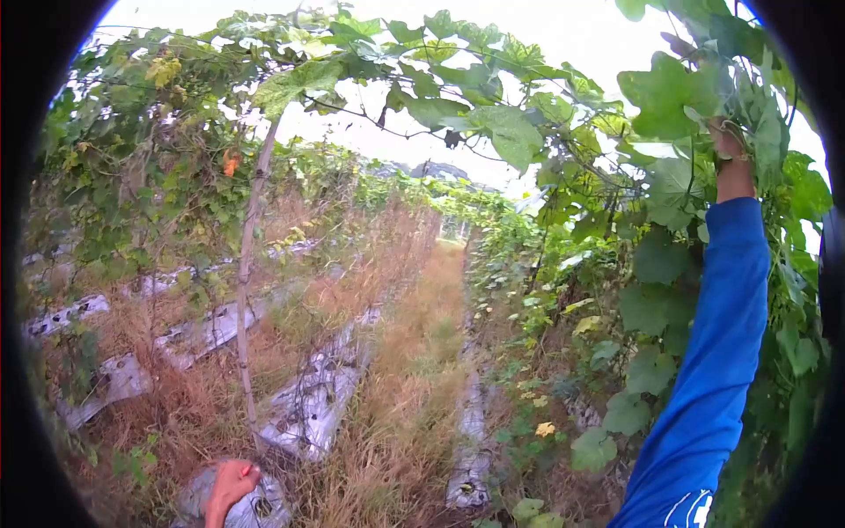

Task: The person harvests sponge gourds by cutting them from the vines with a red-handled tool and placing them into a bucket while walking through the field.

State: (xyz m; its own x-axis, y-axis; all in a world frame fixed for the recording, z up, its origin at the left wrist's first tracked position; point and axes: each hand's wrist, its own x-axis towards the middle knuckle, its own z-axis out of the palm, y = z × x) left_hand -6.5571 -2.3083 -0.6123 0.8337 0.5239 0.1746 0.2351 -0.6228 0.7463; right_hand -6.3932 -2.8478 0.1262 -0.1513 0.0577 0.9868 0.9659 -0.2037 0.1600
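My right hand [732, 154] is raised high at the upper right, among the broad green leaves [662, 97] of a climbing vine. Leaves hide its fingers, and a blue sleeve [717, 334] covers the arm below the wrist. Down at the lower left, my left hand [231, 488] is closed, its fingers curled in. A small reddish spot shows at its thumb side; what it holds, if anything, I cannot make out. Behind that hand lies a piece of silvery plastic mulch [271, 509] on the ground.
A thin wooden pole [248, 255] stands left of centre under vines trained overhead [475, 75]. A dry grass path [422, 352] runs away between rows, with strips of silvery mulch [321, 396] beside it. Dense leafy vines [651, 264] line the right side. Something orange [231, 164] hangs at left.
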